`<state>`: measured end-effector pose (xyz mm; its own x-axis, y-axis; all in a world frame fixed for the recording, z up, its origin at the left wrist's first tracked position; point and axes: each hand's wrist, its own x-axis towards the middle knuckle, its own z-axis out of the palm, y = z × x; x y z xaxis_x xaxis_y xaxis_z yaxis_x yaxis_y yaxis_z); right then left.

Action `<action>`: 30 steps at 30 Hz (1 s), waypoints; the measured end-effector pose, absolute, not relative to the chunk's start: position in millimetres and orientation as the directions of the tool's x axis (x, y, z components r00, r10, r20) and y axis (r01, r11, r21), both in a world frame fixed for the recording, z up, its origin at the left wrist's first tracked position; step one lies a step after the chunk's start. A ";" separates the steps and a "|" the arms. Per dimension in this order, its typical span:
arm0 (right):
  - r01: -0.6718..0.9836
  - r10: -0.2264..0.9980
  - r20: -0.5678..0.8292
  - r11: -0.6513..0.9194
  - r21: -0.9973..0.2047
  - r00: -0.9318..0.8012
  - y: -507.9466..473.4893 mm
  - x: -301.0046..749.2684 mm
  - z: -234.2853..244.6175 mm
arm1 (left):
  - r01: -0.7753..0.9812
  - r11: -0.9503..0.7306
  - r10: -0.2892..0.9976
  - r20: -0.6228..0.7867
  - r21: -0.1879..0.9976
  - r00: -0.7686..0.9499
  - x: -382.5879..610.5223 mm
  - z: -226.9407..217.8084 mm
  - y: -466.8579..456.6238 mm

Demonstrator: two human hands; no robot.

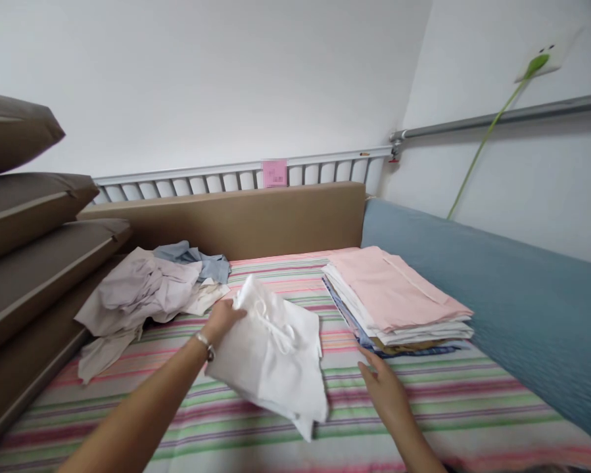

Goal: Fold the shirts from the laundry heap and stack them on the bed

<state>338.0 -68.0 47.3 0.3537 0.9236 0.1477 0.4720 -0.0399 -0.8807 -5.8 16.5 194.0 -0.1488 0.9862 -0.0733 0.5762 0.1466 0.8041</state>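
Observation:
My left hand (pixel 223 320) pinches the upper left edge of a folded white garment (pixel 285 355). A thin white string tied in a bow (pixel 278 328) lies across its front. The garment is tilted, its lower corner drooping over the striped bedsheet (pixel 226 420). My right hand (pixel 378 378) has its fingers apart and holds nothing. It is just in front of the lower left corner of a stack of folded clothes (pixel 398 289). Pale pink cloth tops that stack, with white, blue and brown layers below. I cannot tell whether the right fingertips touch the stack.
Crumpled pale lilac, cream and blue clothes (pixel 147 286) lie at the left. Beside them rise stacked brown cushions (pixel 39 249). A tan cushion (pixel 256 223) lines the back, a blue one (pixel 453 263) the right side. A green cord (pixel 490 131) runs down the wall.

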 end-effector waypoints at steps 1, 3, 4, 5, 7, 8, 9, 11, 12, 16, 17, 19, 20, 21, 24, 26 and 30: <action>0.458 0.926 0.138 -0.042 -0.888 0.351 -68.2 337.6 43.5 | 0.654 0.107 0.990 -0.023 0.749 -0.136 -7.6 213.5 24.1; 0.440 0.931 0.132 -0.034 -0.897 0.340 -66.3 335.0 35.8 | 0.780 0.029 0.993 0.070 0.625 -0.093 -6.8 251.7 36.7; 0.438 0.934 0.134 -0.025 -0.898 0.330 -64.6 332.9 32.3 | 0.827 -0.007 0.992 0.108 0.562 -0.065 -4.5 270.2 41.8; 0.438 0.937 0.140 -0.016 -0.899 0.320 -62.8 330.5 29.2 | 0.864 -0.039 0.990 0.139 0.501 -0.036 -1.2 288.1 46.2; 0.439 0.940 0.153 0.004 -0.898 0.304 -59.3 325.4 24.4 | 0.916 -0.091 0.983 0.183 0.391 0.020 6.7 321.9 53.0; 0.438 0.941 0.163 0.017 -0.899 0.297 -58.1 323.1 22.6 | 0.933 -0.112 0.979 0.198 0.343 0.044 10.7 337.2 55.3; 0.436 0.941 0.171 0.028 -0.899 0.293 -57.3 321.2 21.2 | 0.945 -0.130 0.975 0.210 0.300 0.067 14.4 350.6 56.4; 0.435 0.941 0.174 0.032 -0.900 0.290 -57.5 318.5 19.4 | 0.960 -0.163 0.968 0.224 0.227 0.112 21.1 368.0 53.3; 0.435 0.943 0.166 0.024 -0.900 0.290 -58.3 317.5 18.8 | 0.964 -0.180 0.965 0.224 0.198 0.134 24.3 369.8 48.0; 0.422 0.951 0.098 -0.037 -0.906 0.294 -65.9 312.3 17.3 | 0.958 -0.252 0.960 0.158 0.139 0.230 41.5 315.6 -3.9; 0.417 0.953 0.089 -0.042 -0.908 0.291 -68.6 310.2 17.0 | 0.952 -0.273 0.959 0.122 0.137 0.257 46.8 288.5 -23.4; 0.410 0.957 0.088 -0.034 -0.911 0.276 -74.9 305.0 16.5 | 0.943 -0.302 0.953 0.031 0.141 0.300 56.0 227.5 -65.4; 0.411 0.959 0.094 -0.025 -0.911 0.267 -78.4 302.3 16.4 | 0.940 -0.308 0.949 -0.017 0.148 0.313 58.9 197.6 -85.9; 0.414 0.962 0.099 -0.017 -0.910 0.256 -82.0 299.7 16.6 | 0.939 -0.309 0.945 -0.062 0.155 0.321 60.1 170.2 -104.9; 0.415 0.970 0.081 -0.021 -0.910 0.227 -92.4 292.6 19.0 | 0.938 -0.257 0.944 -0.146 0.230 0.295 48.3 111.0 -147.4; 0.390 0.973 0.042 -0.052 -0.919 0.228 -98.0 287.3 22.5 | 0.888 -0.202 0.963 -0.080 0.414 0.256 25.8 89.4 -162.7; 0.246 0.965 -0.197 -0.236 -0.940 0.172 -99.9 269.0 32.6 | 0.534 0.024 0.970 0.111 0.845 -0.218 -35.7 61.3 -174.8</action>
<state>269.0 -99.9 32.6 0.1719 0.9652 -0.1970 0.2462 -0.2357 -0.9401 -35.7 -174.8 61.3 -0.2182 0.9696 0.1105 0.5343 0.0239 0.8450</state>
